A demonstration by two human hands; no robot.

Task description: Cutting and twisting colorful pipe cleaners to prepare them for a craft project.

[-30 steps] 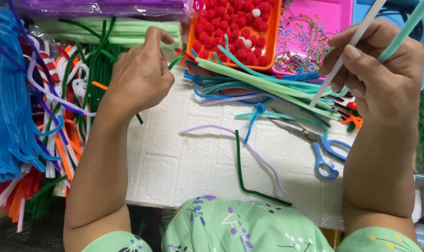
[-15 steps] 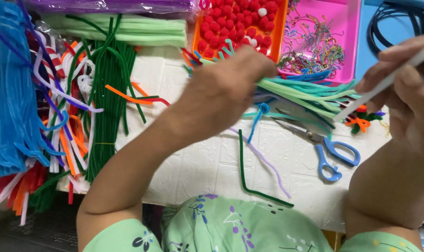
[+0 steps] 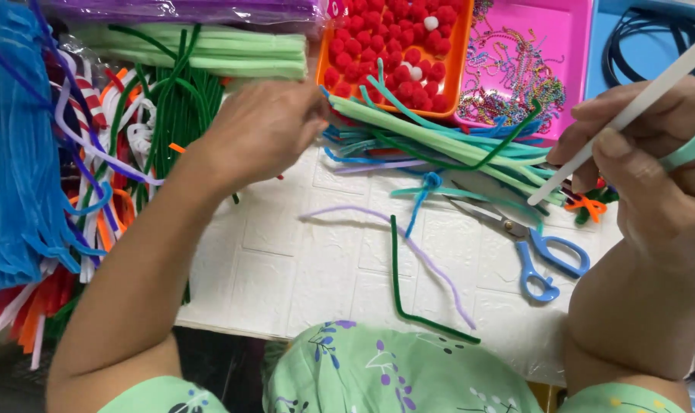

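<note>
The left hand (image 3: 267, 130) has swung across from the heap of mixed pipe cleaners (image 3: 64, 176) toward the orange tray of red pompoms (image 3: 393, 53), and now sits just beside that tray's near-left corner, its fingers curled at the end of the pale green pipe-cleaner bundle (image 3: 447, 141) that fans out along the tray's front edge. The motion blur hides the fingertips, so I cannot tell whether they have pinched a stem or only touch the bundle. A second ago this hand rested over the dark green stems well left of the tray; half a second ago it was already passing in front of it. The right hand (image 3: 653, 168), well right of the tray, stays closed around a white stem (image 3: 630, 115) and a mint-coloured one (image 3: 688, 149), as before, though it now sits larger and lower in view. The blue-handled scissors (image 3: 542, 252), the lilac stem (image 3: 408, 245) and the bent dark green stem (image 3: 408, 298) lie unmoved on the white surface (image 3: 286, 275) in front of the tray.
</note>
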